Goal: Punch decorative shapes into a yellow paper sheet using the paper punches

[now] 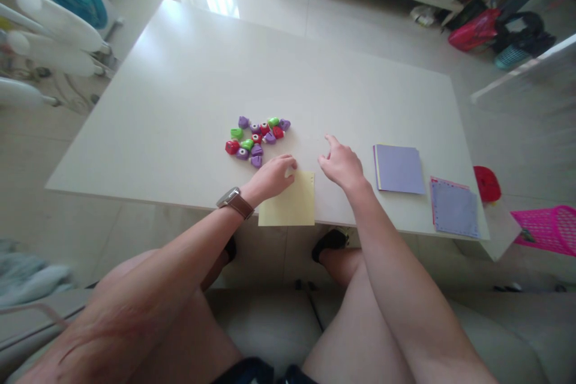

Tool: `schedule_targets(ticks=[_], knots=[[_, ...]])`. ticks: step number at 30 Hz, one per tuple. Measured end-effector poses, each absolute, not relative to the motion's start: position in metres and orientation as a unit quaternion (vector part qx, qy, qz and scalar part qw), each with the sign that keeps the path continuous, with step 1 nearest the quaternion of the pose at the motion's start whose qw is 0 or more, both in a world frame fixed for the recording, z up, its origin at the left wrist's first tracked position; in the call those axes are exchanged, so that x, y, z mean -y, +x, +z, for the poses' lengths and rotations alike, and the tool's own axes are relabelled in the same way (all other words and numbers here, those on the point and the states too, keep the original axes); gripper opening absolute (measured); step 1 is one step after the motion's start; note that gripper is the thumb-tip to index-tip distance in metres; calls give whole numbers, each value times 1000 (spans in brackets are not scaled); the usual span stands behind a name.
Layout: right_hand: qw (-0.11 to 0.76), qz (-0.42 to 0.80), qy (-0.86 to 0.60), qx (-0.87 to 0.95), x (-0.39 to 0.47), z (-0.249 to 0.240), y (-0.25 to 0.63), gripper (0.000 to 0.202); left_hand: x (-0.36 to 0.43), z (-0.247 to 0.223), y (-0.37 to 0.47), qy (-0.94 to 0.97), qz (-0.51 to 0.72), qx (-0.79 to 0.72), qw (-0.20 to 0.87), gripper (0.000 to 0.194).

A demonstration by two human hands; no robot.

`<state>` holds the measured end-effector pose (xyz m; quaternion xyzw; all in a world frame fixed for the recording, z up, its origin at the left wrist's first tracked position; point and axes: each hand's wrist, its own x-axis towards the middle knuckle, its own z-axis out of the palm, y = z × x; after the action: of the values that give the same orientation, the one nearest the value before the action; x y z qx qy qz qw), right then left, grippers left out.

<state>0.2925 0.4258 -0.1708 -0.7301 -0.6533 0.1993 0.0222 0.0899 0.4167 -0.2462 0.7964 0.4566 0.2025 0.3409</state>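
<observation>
My left hand [276, 177], with a watch [234, 200] on its wrist, is closed around a small whitish object [289, 173], over the top edge of a yellow sheet [292, 207]. The sheet lies at the table's near edge and has small marks at its top right corner. Just beyond my left hand sits a cluster of small red, green and purple pieces [256, 138]. My right hand [342, 162] is to the right of the sheet, index finger stretched out and fingers apart, holding nothing.
A stack of purple square sheets [399, 169] lies on the white table [342, 90], right of my right hand. Farther right, near the corner, is another stack of punched sheets [455, 209]. A pink basket [546, 229] and a red object [487, 185] stand beyond the right edge.
</observation>
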Motion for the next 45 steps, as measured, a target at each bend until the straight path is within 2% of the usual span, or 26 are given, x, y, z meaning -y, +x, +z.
schedule_targets(ticks=[7,11,15,18,21,28,34,36,38,41,45], knots=[[37,131,-732,668,-419,-178,340,35,-426,-218,80,773,222,-525,279,22],[-5,178,-725,665,-415,-188,363,37,-440,-202,59,719,243,-607,234,21],[-48,233,-726,645,-413,-193,372,34,-444,-195,42,696,168,-656,237,15],[-47,236,-726,644,-414,-196,372,28,-440,-197,39,696,137,-675,205,15],[-21,220,-729,647,-418,-201,369,22,-437,-201,41,695,123,-685,183,20],[71,180,-754,627,-428,-218,362,24,-435,-200,43,695,113,-686,181,22],[166,128,-777,593,-430,-214,361,35,-436,-195,40,683,125,-685,222,29],[196,117,-764,604,-429,-204,354,34,-438,-195,42,677,161,-672,254,29],[234,138,-728,629,-428,-193,342,25,-439,-197,46,647,224,-647,334,27],[287,278,-662,634,-423,-178,319,10,-441,-199,58,560,316,-573,508,29],[316,458,-563,611,-419,-170,300,28,-438,-200,75,483,372,-437,662,44]])
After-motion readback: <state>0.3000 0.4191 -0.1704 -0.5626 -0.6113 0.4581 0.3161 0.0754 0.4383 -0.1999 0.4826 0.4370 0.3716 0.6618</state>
